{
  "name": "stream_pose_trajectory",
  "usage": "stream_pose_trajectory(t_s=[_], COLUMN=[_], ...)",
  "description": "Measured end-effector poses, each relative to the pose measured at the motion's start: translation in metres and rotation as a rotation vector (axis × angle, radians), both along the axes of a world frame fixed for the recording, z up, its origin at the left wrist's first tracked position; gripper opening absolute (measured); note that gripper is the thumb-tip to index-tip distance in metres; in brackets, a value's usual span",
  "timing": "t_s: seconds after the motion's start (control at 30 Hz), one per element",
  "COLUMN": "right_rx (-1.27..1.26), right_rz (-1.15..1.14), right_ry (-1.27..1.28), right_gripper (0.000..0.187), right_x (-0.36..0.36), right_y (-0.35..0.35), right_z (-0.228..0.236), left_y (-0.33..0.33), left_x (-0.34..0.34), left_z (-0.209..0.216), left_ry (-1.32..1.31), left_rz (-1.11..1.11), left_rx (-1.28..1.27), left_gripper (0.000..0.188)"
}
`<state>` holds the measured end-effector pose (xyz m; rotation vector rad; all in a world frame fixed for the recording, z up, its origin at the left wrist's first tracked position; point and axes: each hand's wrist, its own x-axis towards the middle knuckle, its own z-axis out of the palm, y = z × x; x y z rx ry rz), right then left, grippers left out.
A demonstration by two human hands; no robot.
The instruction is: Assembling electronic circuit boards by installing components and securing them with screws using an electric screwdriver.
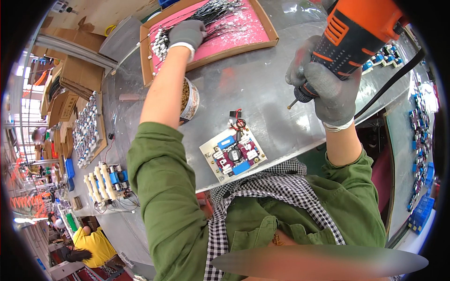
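My left hand point(187, 33), in a grey glove, reaches into a shallow cardboard box over a bundle of black wire leads point(213, 18) with white connectors. Its fingers curl downward, and whatever they hold is hidden. My right hand point(328, 86), also gloved, grips an orange and black electric drill point(358, 35), its bit angled down to the left above the metal table. Near the table's front edge lies a circuit board point(234, 153) on a pale square plate, with blue parts, a black round part and red and black wires. The drill bit is apart from it.
A round tub of small brassy screws point(191, 100) stands under my left forearm. The pink-lined cardboard box point(255, 44) fills the far side. More boards stand on a cardboard sheet point(89, 131) at left and along the right. A black cable point(393, 82) trails from the right. A person in yellow point(93, 246) sits lower left.
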<state>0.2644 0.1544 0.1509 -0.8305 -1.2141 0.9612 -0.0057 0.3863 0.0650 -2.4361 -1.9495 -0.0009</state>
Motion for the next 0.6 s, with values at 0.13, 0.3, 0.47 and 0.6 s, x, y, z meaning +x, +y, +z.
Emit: stream_pose_trajectory(t_s=[0.13,0.3,0.47,0.6], right_rx=[-0.013,-0.037,-0.027,0.041], right_rz=[0.031,0.137,0.149,0.082], right_ry=[-0.056,0.120,0.072,0.047], right_gripper=[0.020,0.044,0.055,0.041], right_x=[-0.003,-0.013,-0.008,-0.007], right_y=[-0.003,-0.011,-0.018,-0.020], right_z=[0.008,0.006,0.009,0.003], left_y=[0.005,-0.009,-0.003,0.014], left_x=[-0.025,-0.023,-0.031,-0.051], left_z=[0.027,0.032,0.023,0.031], left_ry=[-0.472,-0.483,-1.048,-1.521], left_rz=[0.062,0.246,0.269,0.218], left_rx=[0.120,-0.144,-0.052,0.102], left_gripper=[0.022,0.026,0.024,0.028])
